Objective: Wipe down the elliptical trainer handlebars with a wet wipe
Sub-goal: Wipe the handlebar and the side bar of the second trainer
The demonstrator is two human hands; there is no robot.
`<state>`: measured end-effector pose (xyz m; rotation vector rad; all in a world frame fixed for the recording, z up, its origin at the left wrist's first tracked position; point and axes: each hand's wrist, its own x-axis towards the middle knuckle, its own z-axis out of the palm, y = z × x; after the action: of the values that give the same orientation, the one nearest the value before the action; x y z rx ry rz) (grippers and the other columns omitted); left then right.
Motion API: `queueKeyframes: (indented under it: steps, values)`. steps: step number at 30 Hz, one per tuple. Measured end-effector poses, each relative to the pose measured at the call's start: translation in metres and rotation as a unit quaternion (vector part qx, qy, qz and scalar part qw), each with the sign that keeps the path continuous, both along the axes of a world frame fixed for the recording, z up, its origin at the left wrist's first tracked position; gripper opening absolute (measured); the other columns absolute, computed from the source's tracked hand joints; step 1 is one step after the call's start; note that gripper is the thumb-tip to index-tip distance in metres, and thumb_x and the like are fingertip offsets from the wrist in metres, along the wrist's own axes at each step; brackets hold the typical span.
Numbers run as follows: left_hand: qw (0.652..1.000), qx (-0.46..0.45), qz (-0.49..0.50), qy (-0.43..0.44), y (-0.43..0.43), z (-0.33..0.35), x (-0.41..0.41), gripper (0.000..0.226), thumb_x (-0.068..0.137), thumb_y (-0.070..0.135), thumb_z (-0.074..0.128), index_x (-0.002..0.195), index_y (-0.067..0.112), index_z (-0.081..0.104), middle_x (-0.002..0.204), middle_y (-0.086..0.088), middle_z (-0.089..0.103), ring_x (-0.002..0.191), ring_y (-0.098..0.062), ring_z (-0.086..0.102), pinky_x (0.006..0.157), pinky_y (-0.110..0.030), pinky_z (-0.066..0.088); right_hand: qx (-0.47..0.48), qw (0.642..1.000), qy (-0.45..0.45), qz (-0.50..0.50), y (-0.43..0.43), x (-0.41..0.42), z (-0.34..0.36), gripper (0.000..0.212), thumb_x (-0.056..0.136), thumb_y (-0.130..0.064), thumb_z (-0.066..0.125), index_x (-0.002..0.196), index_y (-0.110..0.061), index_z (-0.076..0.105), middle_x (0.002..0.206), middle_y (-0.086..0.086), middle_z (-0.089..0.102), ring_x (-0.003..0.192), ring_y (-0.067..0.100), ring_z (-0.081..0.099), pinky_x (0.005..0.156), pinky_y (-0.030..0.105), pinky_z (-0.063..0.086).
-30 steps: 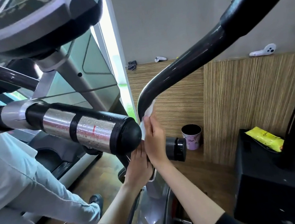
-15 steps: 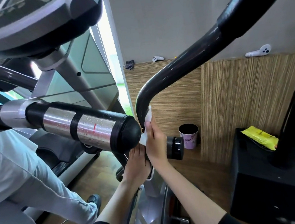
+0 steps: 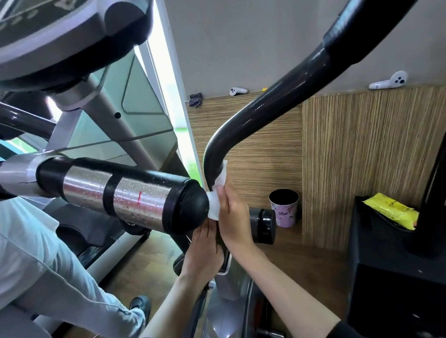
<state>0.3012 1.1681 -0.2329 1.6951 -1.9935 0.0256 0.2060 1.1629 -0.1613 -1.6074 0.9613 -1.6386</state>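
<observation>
A curved black moving handlebar [image 3: 270,110] of the elliptical sweeps from the upper right down to the centre. My right hand [image 3: 233,217] holds a white wet wipe [image 3: 219,186] wrapped around the bar's lower vertical stretch. Just below it, my left hand [image 3: 205,251] grips the same bar's lower part, its fingers partly hidden behind the fixed handlebar. That fixed handlebar [image 3: 124,191], black with silver sensor bands and a round end cap, juts in from the left in front of both hands.
The console [image 3: 42,36] hangs at top left. Another person in pale clothes [image 3: 18,261] stands at left. A purple cup [image 3: 286,207] sits on the wooden floor by a wood panel wall. A yellow wipes pack [image 3: 390,209] lies on a black box. Two white controllers [image 3: 388,82] rest on the ledge.
My right hand and the wipe have slid slightly up the bar's vertical stretch. My left hand has stayed in place below it.
</observation>
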Motion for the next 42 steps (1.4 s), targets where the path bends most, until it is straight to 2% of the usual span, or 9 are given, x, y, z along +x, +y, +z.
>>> queueKeyframes:
  steps: [3, 8, 11, 14, 17, 26, 31, 38, 42]
  values:
    - [0.999, 0.007, -0.003, -0.038, -0.004, -0.002, 0.003, 0.080, 0.081, 0.036, 0.002, 0.151, -0.001, 0.009, 0.160, -0.013, 0.006, 0.143, -0.013, -0.012, 0.114, -0.023, -0.012, 0.000, 0.998, 0.069, -0.006, -0.001, -0.010, -0.011, 0.045, 0.104, -0.028, 0.033, 0.149, -0.028, 0.028, 0.148, -0.004, 0.043, 0.135, 0.009, 0.039, 0.112, 0.026, 0.031]
    - [0.995, 0.037, 0.000, -0.093, -0.006, 0.002, 0.000, 0.068, 0.073, 0.013, 0.023, 0.131, -0.018, 0.043, 0.139, -0.031, 0.044, 0.129, -0.043, 0.045, 0.104, -0.055, 0.029, 0.016, 0.981, 0.193, 0.004, -0.006, -0.030, -0.030, 0.048, 0.103, -0.015, 0.037, 0.150, -0.019, 0.026, 0.151, 0.002, 0.038, 0.136, 0.018, 0.039, 0.107, 0.021, 0.031]
    - [0.997, 0.026, 0.002, -0.066, -0.006, 0.000, 0.001, 0.073, 0.077, 0.019, 0.017, 0.140, -0.016, 0.029, 0.149, -0.028, 0.030, 0.139, -0.033, 0.026, 0.112, -0.046, 0.017, -0.016, 0.930, 0.365, -0.044, -0.009, -0.037, -0.040, 0.067, 0.097, -0.006, 0.047, 0.153, -0.012, 0.010, 0.152, 0.007, 0.033, 0.132, 0.021, 0.042, 0.100, 0.024, 0.037]
    - [0.999, 0.021, 0.007, -0.046, -0.002, 0.002, 0.000, 0.087, 0.069, 0.032, 0.003, 0.147, -0.008, 0.007, 0.157, -0.018, 0.005, 0.147, -0.028, 0.005, 0.115, -0.027, -0.006, -0.069, 0.898, 0.427, -0.079, -0.013, -0.039, -0.052, 0.070, 0.081, -0.007, 0.069, 0.142, 0.004, 0.036, 0.138, 0.021, 0.047, 0.126, 0.030, 0.049, 0.103, 0.036, 0.044]
    - [0.999, 0.023, 0.010, -0.040, 0.000, 0.004, 0.000, 0.096, 0.061, 0.037, -0.001, 0.149, -0.003, -0.003, 0.157, -0.009, -0.008, 0.147, -0.019, -0.006, 0.109, -0.016, -0.018, -0.086, 0.807, 0.560, -0.167, -0.013, -0.043, -0.064, 0.073, 0.050, -0.014, 0.086, 0.115, 0.008, 0.064, 0.112, 0.023, 0.066, 0.105, 0.032, 0.065, 0.093, 0.038, 0.052]
    - [0.995, 0.035, 0.030, -0.084, 0.005, 0.005, 0.000, 0.096, 0.062, 0.038, -0.003, 0.149, 0.001, -0.010, 0.160, -0.013, -0.008, 0.149, -0.023, -0.005, 0.112, -0.022, -0.013, -0.157, 0.748, 0.595, -0.249, -0.010, -0.061, -0.090, 0.049, 0.082, -0.003, 0.031, 0.129, 0.008, 0.040, 0.126, 0.024, 0.059, 0.118, 0.033, 0.058, 0.108, 0.042, 0.028]
    - [0.992, 0.023, 0.063, -0.108, 0.014, -0.009, 0.014, 0.083, 0.069, 0.035, 0.002, 0.146, 0.007, -0.015, 0.160, -0.012, -0.003, 0.149, -0.025, 0.000, 0.115, -0.029, -0.010, -0.240, 0.699, 0.624, -0.254, -0.010, -0.071, -0.115, 0.052, 0.096, 0.002, 0.001, 0.146, 0.004, 0.015, 0.150, 0.016, 0.033, 0.139, 0.025, 0.034, 0.114, 0.041, 0.013]
    - [0.995, -0.002, 0.044, -0.086, 0.019, -0.009, 0.017, 0.078, 0.072, 0.033, 0.001, 0.145, 0.008, -0.015, 0.153, -0.001, -0.015, 0.147, -0.018, -0.007, 0.113, -0.025, -0.015, -0.319, 0.563, 0.715, -0.263, -0.016, -0.059, -0.110, 0.072, 0.091, -0.017, 0.024, 0.144, 0.006, -0.018, 0.156, 0.012, -0.004, 0.144, 0.026, -0.004, 0.114, 0.046, -0.015]
    - [0.997, -0.001, 0.035, -0.072, 0.020, -0.006, 0.020, 0.085, 0.069, 0.033, -0.001, 0.150, 0.007, -0.010, 0.148, 0.007, -0.022, 0.142, -0.007, -0.016, 0.112, -0.021, -0.017, -0.343, 0.505, 0.748, -0.260, -0.024, -0.034, -0.101, 0.078, 0.096, -0.037, 0.036, 0.147, -0.001, -0.012, 0.157, 0.006, -0.008, 0.142, 0.024, -0.009, 0.116, 0.040, -0.011]
